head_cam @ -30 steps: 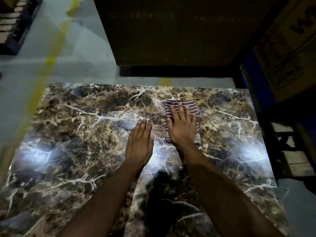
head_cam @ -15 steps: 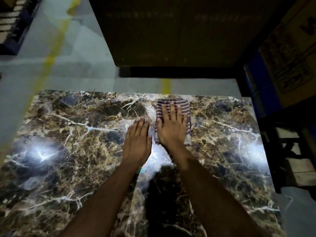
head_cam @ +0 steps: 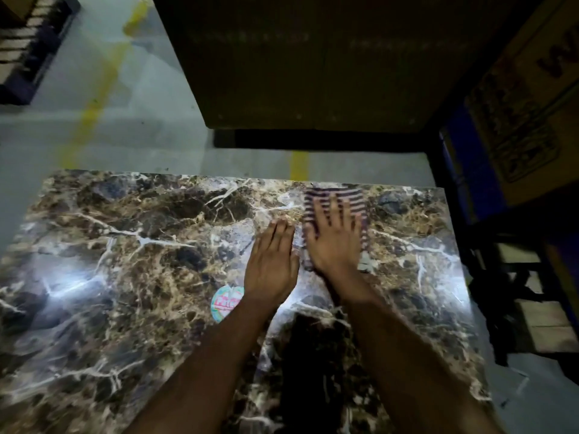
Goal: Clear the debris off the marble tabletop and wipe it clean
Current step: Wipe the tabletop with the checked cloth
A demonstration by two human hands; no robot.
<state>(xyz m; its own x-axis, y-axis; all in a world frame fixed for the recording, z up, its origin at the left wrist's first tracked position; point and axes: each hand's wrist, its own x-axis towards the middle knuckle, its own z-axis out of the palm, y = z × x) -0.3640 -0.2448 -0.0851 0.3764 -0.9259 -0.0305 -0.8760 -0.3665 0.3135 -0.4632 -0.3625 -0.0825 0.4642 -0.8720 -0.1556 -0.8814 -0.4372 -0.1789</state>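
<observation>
The brown, white-veined marble tabletop (head_cam: 131, 258) fills the lower part of the view. A striped purple-and-white cloth (head_cam: 354, 198) lies near its far edge, right of centre. My right hand (head_cam: 332, 239) presses flat on the cloth with fingers spread, covering most of it. My left hand (head_cam: 271, 264) rests flat on the bare marble just left of it, fingers together, holding nothing. A round pale sticker with red lettering (head_cam: 227, 301) shows on the marble beside my left wrist, partly hidden by the forearm.
Beyond the table's far edge is a grey floor with yellow line marks (head_cam: 94, 101). A large dark box (head_cam: 313, 64) stands behind the table. Cardboard cartons (head_cam: 526, 98) and a dark frame (head_cam: 507, 277) crowd the right side. A dark pallet (head_cam: 28, 48) lies far left.
My right hand has pushed the cloth farther away, up to the far edge of the marble. My left hand slid forward alongside it, uncovering the round sticker.
</observation>
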